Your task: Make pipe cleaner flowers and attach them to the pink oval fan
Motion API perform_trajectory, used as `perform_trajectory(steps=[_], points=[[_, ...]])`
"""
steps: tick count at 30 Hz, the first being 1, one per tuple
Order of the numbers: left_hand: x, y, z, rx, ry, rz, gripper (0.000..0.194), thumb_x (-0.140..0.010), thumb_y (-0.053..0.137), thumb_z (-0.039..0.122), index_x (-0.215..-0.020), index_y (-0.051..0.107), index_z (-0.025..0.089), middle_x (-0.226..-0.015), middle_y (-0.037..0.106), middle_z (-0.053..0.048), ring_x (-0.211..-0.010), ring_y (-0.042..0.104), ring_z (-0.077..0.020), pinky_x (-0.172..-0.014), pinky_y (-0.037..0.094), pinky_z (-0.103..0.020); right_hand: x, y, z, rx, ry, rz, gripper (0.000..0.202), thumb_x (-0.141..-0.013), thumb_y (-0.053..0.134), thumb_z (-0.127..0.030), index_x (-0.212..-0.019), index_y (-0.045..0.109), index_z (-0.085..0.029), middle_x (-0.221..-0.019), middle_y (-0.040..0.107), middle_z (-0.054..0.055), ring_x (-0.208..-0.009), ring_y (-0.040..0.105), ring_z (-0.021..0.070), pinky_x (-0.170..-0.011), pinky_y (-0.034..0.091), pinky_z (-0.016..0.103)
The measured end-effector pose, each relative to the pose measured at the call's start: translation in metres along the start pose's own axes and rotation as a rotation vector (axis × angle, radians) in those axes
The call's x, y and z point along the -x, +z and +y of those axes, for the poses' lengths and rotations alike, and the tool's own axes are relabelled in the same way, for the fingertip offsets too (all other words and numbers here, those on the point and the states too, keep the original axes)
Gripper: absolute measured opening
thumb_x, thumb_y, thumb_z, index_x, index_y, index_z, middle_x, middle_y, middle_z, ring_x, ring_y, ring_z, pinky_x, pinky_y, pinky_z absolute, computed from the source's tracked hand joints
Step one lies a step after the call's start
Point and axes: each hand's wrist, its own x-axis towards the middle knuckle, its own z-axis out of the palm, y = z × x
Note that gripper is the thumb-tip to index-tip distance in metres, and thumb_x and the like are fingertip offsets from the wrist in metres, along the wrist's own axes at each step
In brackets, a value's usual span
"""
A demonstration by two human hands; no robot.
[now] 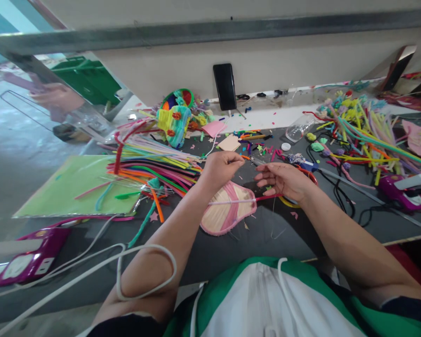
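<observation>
Near the middle of the table, my left hand [223,169] pinches a small orange piece [246,157] between thumb and fingertips. Just right of it, my right hand [282,181] has its fingers curled round scissors, whose blades [256,160] point at the orange piece. The orange and yellow handles [308,175] show behind that hand. Below both hands lies a pink-edged, leaf-shaped fan [233,208] with a red stem. A bundle of coloured pipe cleaners [154,164] lies left of my left hand.
A phone [225,87] leans on the back panel. Pipe cleaners [365,135] are heaped at the right. A green sheet [70,187] and a purple device [31,257] lie at the left; another purple device [403,192] is at the right. Another person's hand [58,97] shows beyond the left edge.
</observation>
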Motion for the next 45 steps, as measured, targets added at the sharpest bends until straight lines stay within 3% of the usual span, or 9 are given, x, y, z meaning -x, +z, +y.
perform_trajectory(steps=[25,34,37,40,45], points=[[0.002,0.001,0.003,0.001,-0.016,-0.018,0.021,-0.076,0.057,0.03,-0.077,0.073,0.016,-0.049,0.057,0.002,-0.047,0.05,-0.0099,-0.049,0.037,-0.021,0.002,0.0,-0.001,0.0,0.005,0.002,0.021,-0.089,0.05,-0.027,-0.098,0.064,-0.015,-0.091,0.071,0.012,-0.072,0.068,0.0183,-0.056,0.059,0.033],[0.007,0.012,0.011,-0.016,0.053,-0.09,0.018,-0.076,0.057,0.025,-0.073,0.071,0.016,-0.06,0.063,0.001,-0.057,0.052,-0.0102,-0.052,0.036,-0.019,0.001,0.003,0.002,0.094,-0.23,0.162,0.021,-0.074,0.067,-0.024,-0.094,0.066,-0.016,-0.079,0.068,0.004,-0.062,0.064,0.013,-0.059,0.059,0.03],[0.009,0.015,0.014,-0.01,0.067,-0.115,0.017,-0.076,0.056,0.024,-0.072,0.071,0.016,-0.063,0.064,0.0,-0.058,0.052,-0.01,-0.053,0.037,-0.019,0.003,0.006,0.003,0.203,-0.274,0.221,0.022,-0.069,0.071,-0.03,-0.086,0.067,-0.016,-0.069,0.065,0.001,-0.049,0.056,0.0092,-0.046,0.052,0.023],[0.011,0.015,0.018,-0.009,0.07,-0.116,0.018,-0.076,0.056,0.025,-0.073,0.071,0.016,-0.063,0.064,0.0,-0.057,0.051,-0.01,-0.052,0.037,-0.019,0.005,0.007,0.003,0.303,-0.304,0.256,0.021,-0.069,0.07,-0.033,-0.081,0.067,-0.016,-0.063,0.064,0.0,-0.039,0.045,0.0056,-0.033,0.036,0.017],[0.013,0.013,0.023,0.012,0.025,-0.125,0.019,-0.077,0.057,0.028,-0.074,0.071,0.017,-0.057,0.061,0.001,-0.051,0.05,-0.0093,-0.049,0.037,-0.019,0.009,0.009,0.0,0.371,-0.327,0.291,0.018,-0.071,0.068,-0.033,-0.069,0.065,-0.016,-0.056,0.062,0.0,-0.034,0.036,0.0033,-0.032,0.024,0.018]])
